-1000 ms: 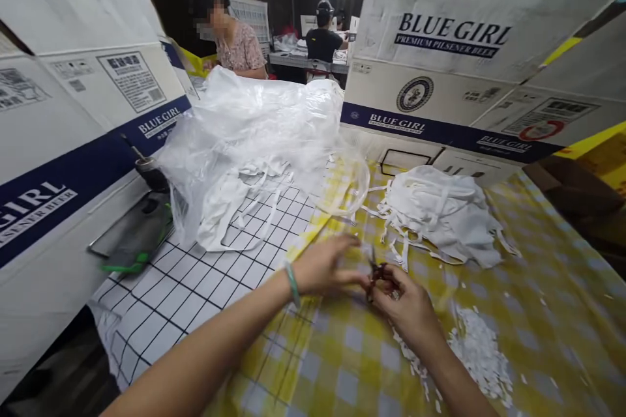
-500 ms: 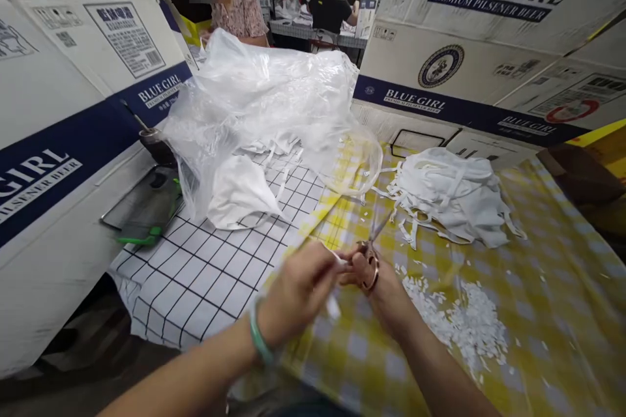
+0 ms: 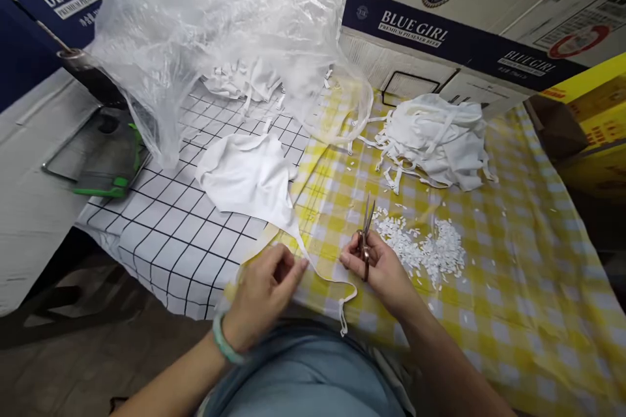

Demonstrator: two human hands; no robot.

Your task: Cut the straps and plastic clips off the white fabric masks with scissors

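Note:
My left hand [image 3: 264,293] pinches the thin white strap [image 3: 323,277] of a white cloth mask [image 3: 244,176] that lies on the black-checked cloth. The strap runs across the yellow checked tablecloth [image 3: 489,313] toward my right hand [image 3: 379,270]. That hand grips small scissors [image 3: 365,234] by the handles, blades pointing up and away, just above the strap. A green bangle sits on my left wrist.
A heap of white masks [image 3: 433,140] lies at the back right. White offcuts [image 3: 425,247] are scattered right of the scissors. A big clear plastic bag [image 3: 220,26] holds more masks. Cardboard beer boxes [image 3: 464,19] wall the table. A tablet [image 3: 105,156] lies at left.
The view has tilted down toward my lap. My hands moved apart and nearer to me, drawing a mask and its strap out across the table; scissors now point upward.

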